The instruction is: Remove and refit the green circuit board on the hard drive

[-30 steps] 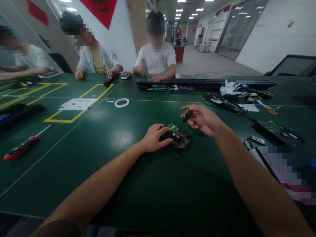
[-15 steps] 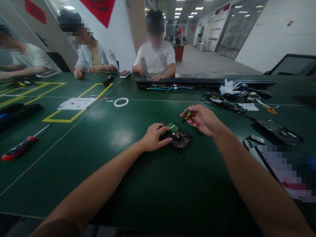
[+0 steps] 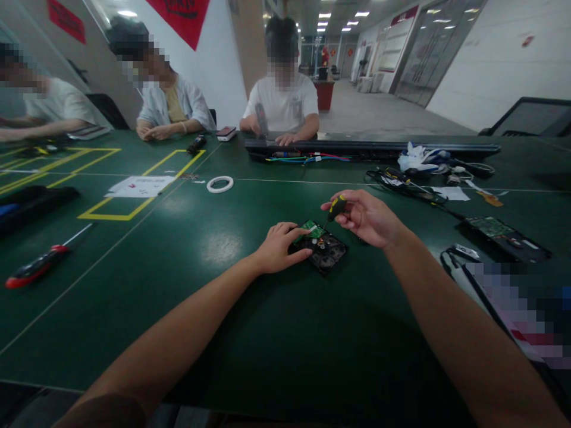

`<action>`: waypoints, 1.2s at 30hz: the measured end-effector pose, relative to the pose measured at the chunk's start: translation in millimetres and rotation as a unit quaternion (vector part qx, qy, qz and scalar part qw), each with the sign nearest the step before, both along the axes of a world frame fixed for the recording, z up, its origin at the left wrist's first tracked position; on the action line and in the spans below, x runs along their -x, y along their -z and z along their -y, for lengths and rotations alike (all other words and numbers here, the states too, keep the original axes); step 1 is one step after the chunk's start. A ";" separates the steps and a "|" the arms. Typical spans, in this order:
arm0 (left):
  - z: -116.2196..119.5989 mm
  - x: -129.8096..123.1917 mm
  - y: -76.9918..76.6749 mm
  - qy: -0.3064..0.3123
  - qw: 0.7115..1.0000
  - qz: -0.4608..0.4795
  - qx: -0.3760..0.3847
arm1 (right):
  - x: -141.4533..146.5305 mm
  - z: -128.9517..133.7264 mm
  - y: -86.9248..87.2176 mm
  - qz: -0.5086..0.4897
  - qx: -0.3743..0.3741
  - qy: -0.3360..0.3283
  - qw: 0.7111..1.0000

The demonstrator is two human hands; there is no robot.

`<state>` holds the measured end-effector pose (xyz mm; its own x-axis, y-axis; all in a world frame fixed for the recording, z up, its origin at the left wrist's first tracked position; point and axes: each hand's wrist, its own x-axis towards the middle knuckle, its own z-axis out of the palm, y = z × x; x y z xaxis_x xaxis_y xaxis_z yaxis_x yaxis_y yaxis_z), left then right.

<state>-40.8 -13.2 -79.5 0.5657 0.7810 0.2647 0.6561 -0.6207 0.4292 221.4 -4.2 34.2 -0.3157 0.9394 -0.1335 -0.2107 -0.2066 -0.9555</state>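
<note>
A hard drive with a green circuit board on its upper side lies flat on the green table, in front of me. My left hand grips its left side, index finger across the circuit board and thumb along the near edge. Between the fingers of my right hand is a small black-and-yellow screwdriver, held steeply upright. Its thin shaft points down at the board, close to my left index fingertip; whether the tip sits in a screw is too small to tell. A small dark object beneath my right hand is mostly hidden.
A second hard drive lies at the right, near cables and a white glove. A red-and-black screwdriver rests at the left. White tape and a long black panel lie farther back. Three people sit across the table.
My right fingers have shifted slightly on the screwdriver handle, which stands a little differently. My left hand and the hard drive stay put. The whole view has drifted slightly.
</note>
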 end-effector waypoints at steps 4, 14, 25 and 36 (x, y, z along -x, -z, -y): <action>0.0 0.0 -0.6 -0.001 1.000 0.001 0.003 | -0.9 -1.1 1.4 -0.001 -0.011 0.001 1.000; 0.3 0.2 -2.1 0.002 1.000 0.003 0.008 | -6.6 -5.0 2.2 0.078 -0.083 0.016 0.993; -0.5 0.5 -0.2 -0.001 1.000 0.003 0.008 | 1.7 -1.4 1.8 0.058 -0.079 0.047 0.994; 0.4 0.0 -2.1 0.001 1.000 0.000 0.008 | 0.6 0.5 -0.4 0.071 -0.078 0.002 0.994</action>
